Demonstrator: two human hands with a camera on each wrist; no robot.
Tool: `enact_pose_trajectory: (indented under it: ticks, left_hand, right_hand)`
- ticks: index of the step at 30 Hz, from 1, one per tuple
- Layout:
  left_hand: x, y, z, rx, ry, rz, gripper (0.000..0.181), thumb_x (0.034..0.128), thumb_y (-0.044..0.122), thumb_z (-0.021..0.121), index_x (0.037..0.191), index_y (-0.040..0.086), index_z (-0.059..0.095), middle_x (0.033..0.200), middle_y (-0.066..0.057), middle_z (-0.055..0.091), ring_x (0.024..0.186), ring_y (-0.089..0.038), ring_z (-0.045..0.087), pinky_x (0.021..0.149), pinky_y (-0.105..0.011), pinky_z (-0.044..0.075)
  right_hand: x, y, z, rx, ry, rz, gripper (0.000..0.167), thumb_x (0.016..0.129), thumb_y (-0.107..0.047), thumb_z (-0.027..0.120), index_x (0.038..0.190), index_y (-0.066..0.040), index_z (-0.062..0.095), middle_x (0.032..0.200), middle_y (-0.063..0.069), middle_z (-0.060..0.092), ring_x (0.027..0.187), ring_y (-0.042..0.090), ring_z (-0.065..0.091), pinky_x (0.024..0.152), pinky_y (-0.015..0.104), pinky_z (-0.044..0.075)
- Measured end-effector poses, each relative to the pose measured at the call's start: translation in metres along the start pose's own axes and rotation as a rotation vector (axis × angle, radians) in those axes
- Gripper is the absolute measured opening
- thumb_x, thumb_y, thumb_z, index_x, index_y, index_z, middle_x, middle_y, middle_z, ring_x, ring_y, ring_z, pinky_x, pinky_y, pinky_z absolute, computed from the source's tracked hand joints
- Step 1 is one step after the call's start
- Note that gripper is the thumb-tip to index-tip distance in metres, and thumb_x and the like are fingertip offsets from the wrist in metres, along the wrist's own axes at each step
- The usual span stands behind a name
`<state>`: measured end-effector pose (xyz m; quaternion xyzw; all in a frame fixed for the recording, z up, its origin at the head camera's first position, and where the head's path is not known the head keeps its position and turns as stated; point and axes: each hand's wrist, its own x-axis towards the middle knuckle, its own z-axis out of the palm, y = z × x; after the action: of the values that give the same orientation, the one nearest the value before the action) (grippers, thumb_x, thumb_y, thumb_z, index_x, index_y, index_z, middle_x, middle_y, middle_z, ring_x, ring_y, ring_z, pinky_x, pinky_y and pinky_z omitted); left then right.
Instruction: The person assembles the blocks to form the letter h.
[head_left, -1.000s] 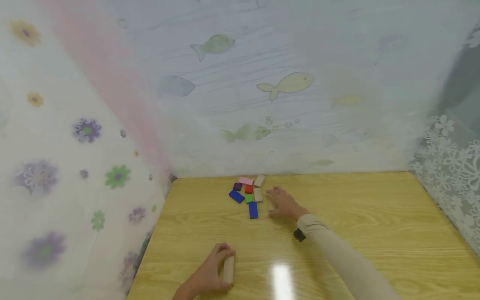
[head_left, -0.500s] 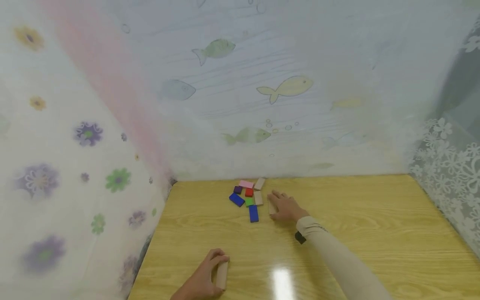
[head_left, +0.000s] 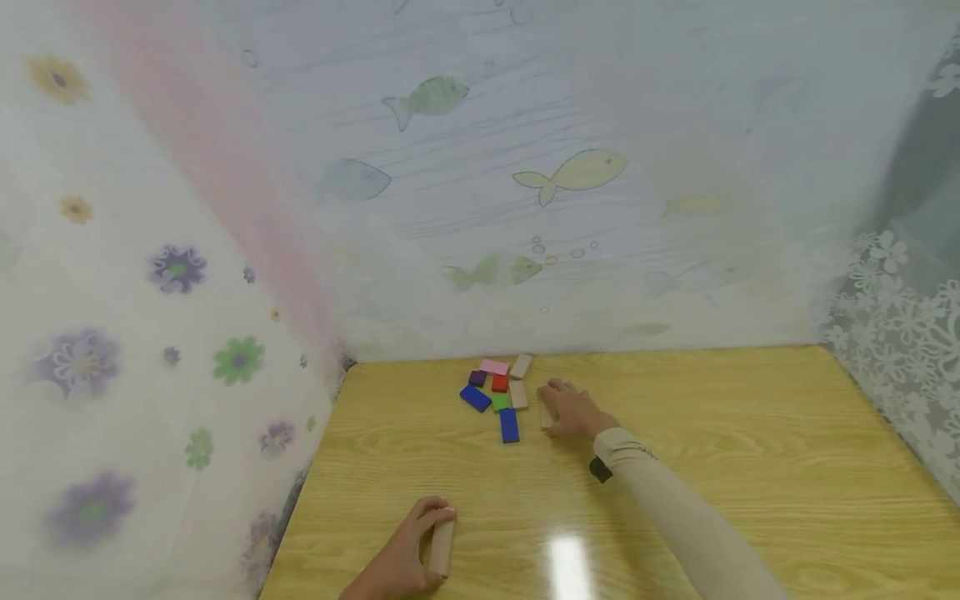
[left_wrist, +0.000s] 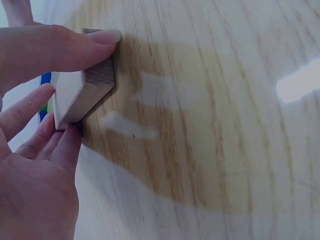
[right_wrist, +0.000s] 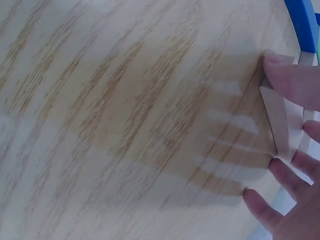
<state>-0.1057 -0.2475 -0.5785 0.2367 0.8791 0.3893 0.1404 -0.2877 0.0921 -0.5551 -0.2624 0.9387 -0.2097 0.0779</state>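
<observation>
Near the table's front, my left hand (head_left: 403, 554) grips a plain wooden block (head_left: 442, 547) by its two ends, thumb on the near one. The left wrist view shows this block (left_wrist: 75, 95) on its narrow side on the tabletop, thumb and fingertips against it. Farther back, my right hand (head_left: 576, 412) spans a second wooden block (head_left: 547, 413), partly hidden under the fingers. In the right wrist view the thumb presses one end of this block (right_wrist: 289, 112), and fingers lie along the other. Just left of it lies a blue block (head_left: 509, 425).
Left of my right hand, a loose group holds a green block (head_left: 500, 402), a red block (head_left: 500, 383), a pink block (head_left: 494, 367), a purple block (head_left: 477, 378), another blue block (head_left: 475, 398) and plain wooden blocks (head_left: 518, 394). A painted wall (head_left: 600, 292) bounds the table's back.
My left hand has shifted slightly left with its wooden block. The right hand stays at its block, its fingers slightly rearranged. The grouped blocks keep their arrangement.
</observation>
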Motion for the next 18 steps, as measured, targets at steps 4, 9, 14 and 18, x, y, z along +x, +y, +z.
enact_pose_trajectory:
  ticks: [4, 9, 14, 18]
  left_hand:
    - [-0.0012, 0.0012, -0.0018, 0.001, -0.006, -0.023, 0.077, 0.0646, 0.006, 0.08, 0.135, 0.018, 0.05, 0.139, -0.005, 0.036, 0.122, -0.028, 0.039, 0.092, -0.028, 0.044]
    - [-0.0007, 0.0028, -0.0056, 0.009, 0.007, -0.039, 0.078, 0.0652, 0.009, 0.082, 0.135, 0.016, 0.05, 0.139, -0.006, 0.037, 0.125, -0.03, 0.039, 0.098, -0.03, 0.042]
    - [0.0001, 0.0022, -0.0072, 0.013, 0.021, -0.042, 0.078, 0.0644, 0.008, 0.083, 0.135, 0.014, 0.05, 0.14, -0.008, 0.038, 0.126, -0.034, 0.04, 0.1, -0.03, 0.04]
    - [-0.0009, 0.0, -0.0068, -0.014, 0.008, -0.052, 0.079, 0.0655, 0.006, 0.081, 0.137, 0.011, 0.049, 0.142, -0.008, 0.036, 0.127, -0.035, 0.038, 0.098, -0.028, 0.042]
  right_hand:
    - [0.0008, 0.0034, 0.003, -0.013, 0.008, 0.001, 0.072, 0.075, -0.026, 0.076, 0.136, -0.002, 0.046, 0.135, 0.022, 0.042, 0.123, 0.04, 0.041, 0.095, 0.063, 0.037]
    - [0.0025, 0.0035, 0.002, -0.005, 0.028, -0.012, 0.073, 0.074, -0.028, 0.076, 0.134, 0.001, 0.047, 0.132, 0.021, 0.044, 0.119, 0.038, 0.045, 0.094, 0.06, 0.039]
    - [0.0013, 0.0037, 0.0004, 0.009, 0.076, -0.047, 0.07, 0.072, -0.028, 0.079, 0.127, 0.004, 0.051, 0.124, 0.02, 0.049, 0.108, 0.034, 0.052, 0.091, 0.053, 0.045]
    - [0.0013, 0.0061, 0.0001, 0.046, 0.104, -0.069, 0.069, 0.068, -0.027, 0.08, 0.121, 0.008, 0.052, 0.117, 0.019, 0.051, 0.098, 0.029, 0.054, 0.086, 0.044, 0.049]
